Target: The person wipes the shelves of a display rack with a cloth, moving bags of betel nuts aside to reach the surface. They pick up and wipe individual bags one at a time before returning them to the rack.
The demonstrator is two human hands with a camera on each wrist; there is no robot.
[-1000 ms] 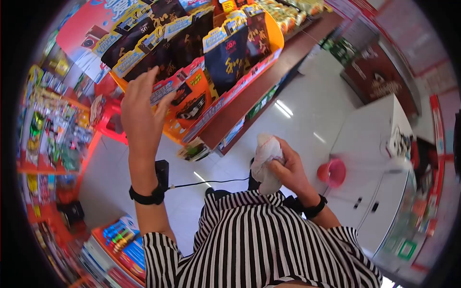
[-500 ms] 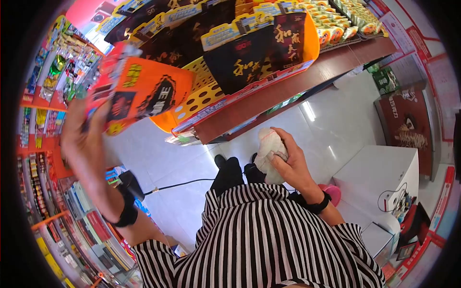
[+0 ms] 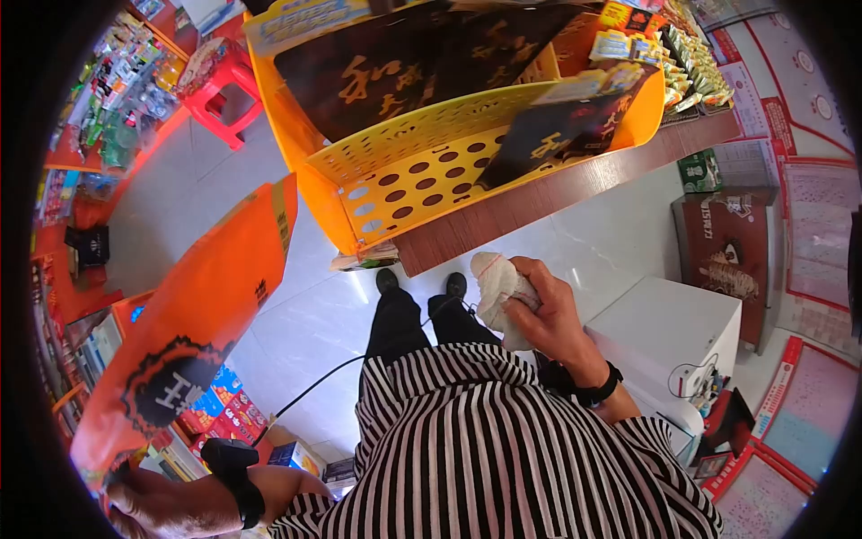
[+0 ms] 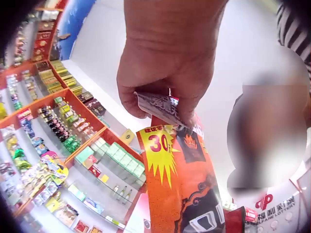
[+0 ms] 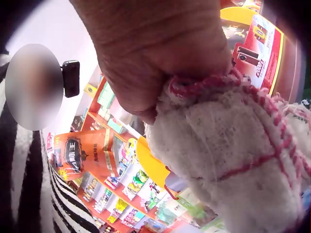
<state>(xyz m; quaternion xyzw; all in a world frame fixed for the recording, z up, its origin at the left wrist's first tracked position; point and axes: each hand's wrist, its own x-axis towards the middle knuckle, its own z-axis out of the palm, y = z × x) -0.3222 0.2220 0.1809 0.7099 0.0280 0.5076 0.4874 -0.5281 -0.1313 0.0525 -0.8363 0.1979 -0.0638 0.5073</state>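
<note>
The person's hands are well apart, each with its own load. The left hand (image 3: 171, 508) pinches the glossy orange packet with a black emblem (image 3: 197, 296) between thumb and fingers at its header edge; that thin edge probably offers an easy grip and leaves the printed face uncovered. The packet is off to the person's left, clear of the yellow perforated plastic basket (image 3: 328, 216) on the brown wood-grain bench (image 3: 503, 216). The right hand (image 3: 552, 314) is curled round a white cloth with red stitching (image 3: 498, 292), bunched, it seems, to stay compact in the palm. In the basket, dividers appear to keep the flat black packets with gold characters (image 3: 386, 76) standing in rows, faces outward; the front compartment's left part shows bare holed plastic.
</note>
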